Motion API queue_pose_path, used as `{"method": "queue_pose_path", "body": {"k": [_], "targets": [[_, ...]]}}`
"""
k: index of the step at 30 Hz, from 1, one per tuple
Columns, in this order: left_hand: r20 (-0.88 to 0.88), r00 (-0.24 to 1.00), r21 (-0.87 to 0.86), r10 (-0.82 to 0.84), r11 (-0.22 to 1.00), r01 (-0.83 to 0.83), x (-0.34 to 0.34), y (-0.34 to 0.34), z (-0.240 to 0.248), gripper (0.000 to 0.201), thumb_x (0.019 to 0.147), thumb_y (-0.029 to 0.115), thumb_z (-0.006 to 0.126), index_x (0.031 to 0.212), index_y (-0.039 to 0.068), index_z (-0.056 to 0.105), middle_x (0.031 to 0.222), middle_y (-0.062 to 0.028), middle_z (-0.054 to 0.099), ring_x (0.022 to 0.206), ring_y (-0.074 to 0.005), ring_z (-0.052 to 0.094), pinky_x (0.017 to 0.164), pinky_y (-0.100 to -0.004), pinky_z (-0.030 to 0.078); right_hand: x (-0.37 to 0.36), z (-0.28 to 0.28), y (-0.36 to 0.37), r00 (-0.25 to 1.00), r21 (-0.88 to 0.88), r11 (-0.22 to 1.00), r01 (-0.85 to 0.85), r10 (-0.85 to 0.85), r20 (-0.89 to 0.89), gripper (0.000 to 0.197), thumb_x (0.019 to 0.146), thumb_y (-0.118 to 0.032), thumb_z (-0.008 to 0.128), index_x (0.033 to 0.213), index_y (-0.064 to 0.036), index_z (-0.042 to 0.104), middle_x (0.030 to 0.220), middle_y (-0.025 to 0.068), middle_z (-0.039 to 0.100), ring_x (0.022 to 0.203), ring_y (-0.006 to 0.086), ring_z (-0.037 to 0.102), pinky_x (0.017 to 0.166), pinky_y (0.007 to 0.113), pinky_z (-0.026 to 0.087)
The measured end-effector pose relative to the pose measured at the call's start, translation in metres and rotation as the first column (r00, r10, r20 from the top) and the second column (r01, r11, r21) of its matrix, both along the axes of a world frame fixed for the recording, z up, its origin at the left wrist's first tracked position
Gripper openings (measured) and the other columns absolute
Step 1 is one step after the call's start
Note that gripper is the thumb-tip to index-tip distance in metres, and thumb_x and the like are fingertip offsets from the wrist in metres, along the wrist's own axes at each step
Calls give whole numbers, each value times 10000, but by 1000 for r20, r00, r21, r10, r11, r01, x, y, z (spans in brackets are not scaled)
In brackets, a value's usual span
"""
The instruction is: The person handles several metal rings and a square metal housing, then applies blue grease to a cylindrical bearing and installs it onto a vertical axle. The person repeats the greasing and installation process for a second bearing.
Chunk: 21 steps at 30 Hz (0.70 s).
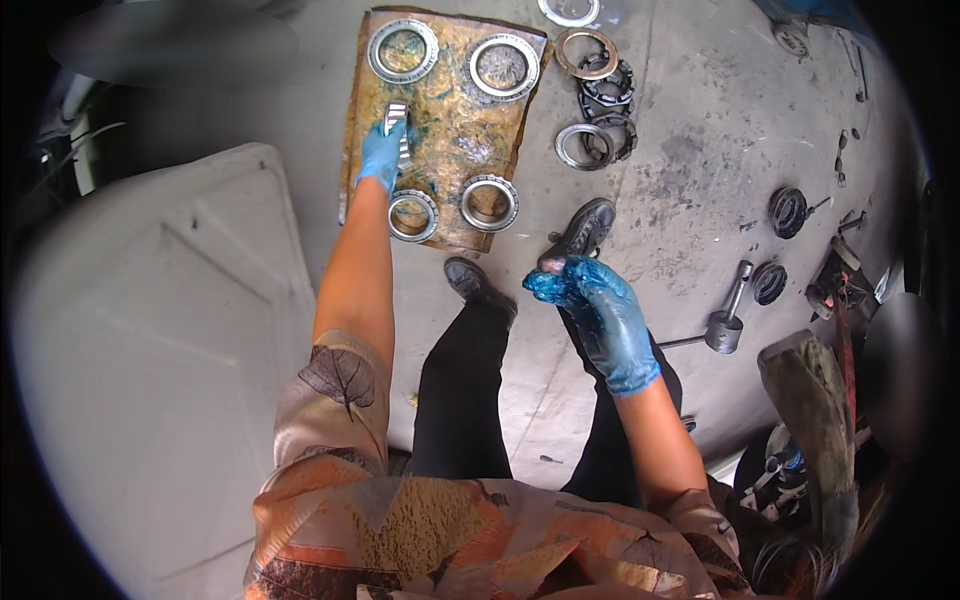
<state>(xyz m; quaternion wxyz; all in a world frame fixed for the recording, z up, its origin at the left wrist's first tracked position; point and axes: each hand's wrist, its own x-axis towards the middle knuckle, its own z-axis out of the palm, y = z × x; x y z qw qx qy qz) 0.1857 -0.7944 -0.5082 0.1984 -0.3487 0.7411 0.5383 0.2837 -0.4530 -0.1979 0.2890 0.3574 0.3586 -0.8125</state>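
Observation:
My left hand [381, 155], in a blue glove, grips a tapered roller bearing [397, 120] turned edge-on above the greasy cardboard [440, 130]. Its pale rollers show past my fingers. Two bearings lie at the far end of the cardboard, a left one [371, 52] and a right one [535, 68]. Nearer to me are two smaller bearings [463, 205] [393, 222]. My right hand [605, 315], also gloved, is raised over my right leg. Its fingers are bent together around glossy blue grease [545, 288], and one bare fingertip shows.
Right of the cardboard lie a copper-coloured ring [586, 34], a pale ring [560, 148] and dark slotted nuts [607, 98]. Farther right are dark round parts [787, 212] and a socket-like tool [724, 332]. A large pale panel [160, 340] fills the left side.

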Motion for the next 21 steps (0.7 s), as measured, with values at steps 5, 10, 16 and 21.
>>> {"method": "queue_pose_path", "body": {"k": [5,10,16,21], "targets": [[266,844,583,465,620,-525,49,45,107,308,1004,322,475,1110,63,604,987,-59,666,860,-182,641,775,-334,531,2,43,-1,1000,29,999,13,-13,10,280,957,-130,500,1120,72,606,1048,166,677,960,231,672,909,320,518],[244,849,665,468,557,-498,90,96,239,356,1014,312,445,1222,42,548,1133,-83,633,1034,-210,605,918,-367,489,5,104,1,982,-1,991,133,-131,136,271,964,-165,495,1096,36,620,1040,143,681,937,262,679,868,343,541],[267,908,667,323,619,-416,94,151,383,499,1011,375,402,1363,23,436,1361,-138,506,1229,-278,510,1059,-437,417,-14,186,15,980,131,972,197,-199,5,260,963,-178,495,1077,2,645,1005,138,692,883,229,689,813,323,548],[291,931,701,222,613,-365,76,178,462,487,1006,370,415,1358,34,445,1363,-153,503,1225,-304,514,1053,-461,427,-53,240,33,963,84,960,268,-264,-51,272,974,-182,473,1069,16,633,966,143,701,851,214,694,807,314,556]]}}
